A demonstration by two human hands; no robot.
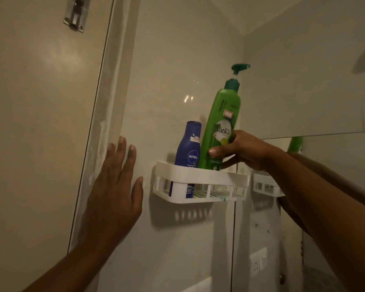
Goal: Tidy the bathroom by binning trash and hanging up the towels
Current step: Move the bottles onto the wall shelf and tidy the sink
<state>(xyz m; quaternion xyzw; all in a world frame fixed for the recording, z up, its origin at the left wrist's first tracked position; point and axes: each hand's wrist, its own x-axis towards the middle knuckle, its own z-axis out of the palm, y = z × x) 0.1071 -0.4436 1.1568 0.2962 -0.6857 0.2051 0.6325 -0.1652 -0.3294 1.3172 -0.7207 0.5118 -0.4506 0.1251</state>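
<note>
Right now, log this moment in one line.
right hand: grips green bottle | bottle: over white rack | left hand: flat on wall

Dim tiled wall (177, 60), perhaps mirror (335, 165).

A white wall shelf (200, 177) carried a blue Nivea bottle (188, 157) at its left end, a green Vatika pump bottle (221, 123) beside it.
</note>
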